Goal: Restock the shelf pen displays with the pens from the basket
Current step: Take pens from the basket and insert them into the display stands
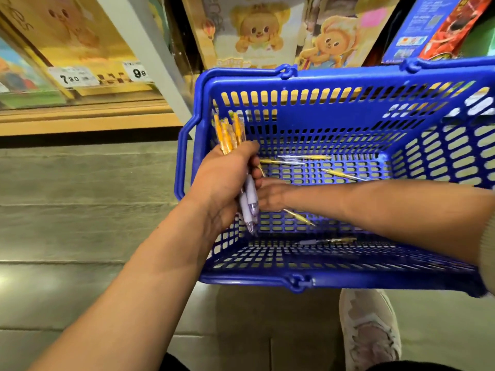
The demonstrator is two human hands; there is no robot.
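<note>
A blue plastic basket point(332, 279) stands on the floor in front of the shelf. My left hand point(223, 183) grips a bunch of pens point(231, 133) with yellow tops and pale lilac barrels, held over the basket's left end. My right hand point(269, 195) reaches into the basket from the right, low near its floor; its fingers are hidden behind my left hand and the pens. Several loose pens point(304, 157) lie scattered on the basket floor, one of them point(299, 217) just below my right wrist.
A low shelf point(88, 121) with price tags point(71, 77) and cartoon-bear boxes point(257, 30) runs along the back. Blue and red packages point(434, 25) stand at the upper right. My shoe point(369, 328) is on the tiled floor below the basket.
</note>
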